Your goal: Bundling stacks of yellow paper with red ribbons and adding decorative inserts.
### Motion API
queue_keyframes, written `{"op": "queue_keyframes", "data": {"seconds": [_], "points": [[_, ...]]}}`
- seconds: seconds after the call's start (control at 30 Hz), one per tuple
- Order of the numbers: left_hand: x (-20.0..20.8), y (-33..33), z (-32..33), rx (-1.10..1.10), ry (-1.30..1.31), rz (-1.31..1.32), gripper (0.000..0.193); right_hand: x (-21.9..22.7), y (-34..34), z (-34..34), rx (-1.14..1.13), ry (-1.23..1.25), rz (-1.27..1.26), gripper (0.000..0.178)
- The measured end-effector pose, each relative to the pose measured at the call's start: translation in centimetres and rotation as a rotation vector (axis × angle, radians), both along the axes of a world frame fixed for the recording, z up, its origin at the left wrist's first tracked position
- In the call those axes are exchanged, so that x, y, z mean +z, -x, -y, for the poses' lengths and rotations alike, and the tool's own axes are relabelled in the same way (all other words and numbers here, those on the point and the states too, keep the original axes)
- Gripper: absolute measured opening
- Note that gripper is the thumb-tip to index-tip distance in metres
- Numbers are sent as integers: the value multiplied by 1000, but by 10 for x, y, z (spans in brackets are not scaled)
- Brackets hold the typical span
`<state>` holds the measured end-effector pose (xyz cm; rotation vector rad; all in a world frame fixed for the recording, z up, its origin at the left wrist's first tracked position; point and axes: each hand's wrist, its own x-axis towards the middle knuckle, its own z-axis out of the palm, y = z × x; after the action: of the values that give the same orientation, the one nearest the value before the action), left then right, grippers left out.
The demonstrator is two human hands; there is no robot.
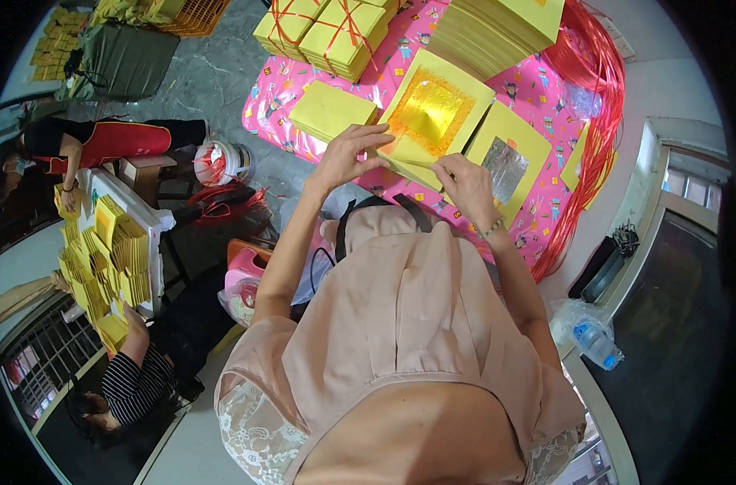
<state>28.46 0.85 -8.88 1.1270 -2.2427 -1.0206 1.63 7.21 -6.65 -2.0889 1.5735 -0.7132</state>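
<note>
Gripping the near edge of the gold-foil stack (pixel 429 121) on the table (pixel 538 89): left hand (pixel 348 155) pinching the left corner, right hand (pixel 463 179) closed on the lower right edge. Silver-foil sheet (pixel 507 166) just right of right hand; plain yellow pad (pixel 329 110) just beyond left hand. Risk judged: thin top sheets slipping, creasing or fanning out if grip uneven; foil tearing under fingertip pressure.

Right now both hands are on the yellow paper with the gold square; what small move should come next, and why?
Probably fold the near edge up over the gold foil. The left hand pinches the near-left edge of the gold-foil sheet, the right hand pinches its near corner, and that edge already looks lifted off the pink tablecloth. A silver-foil sheet lies flat beside it.
</note>
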Motion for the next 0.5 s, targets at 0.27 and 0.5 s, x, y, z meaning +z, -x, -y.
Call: {"op": "queue_keyframes", "data": {"seconds": [0.27, 0.5], "points": [[2, 5, 11, -23, 114, 32, 42, 4, 2, 8, -117, -153, -31, 30], [-1, 10, 17, -15, 78, 35, 25, 0, 8, 11, -201, -324, 201, 26]]}}
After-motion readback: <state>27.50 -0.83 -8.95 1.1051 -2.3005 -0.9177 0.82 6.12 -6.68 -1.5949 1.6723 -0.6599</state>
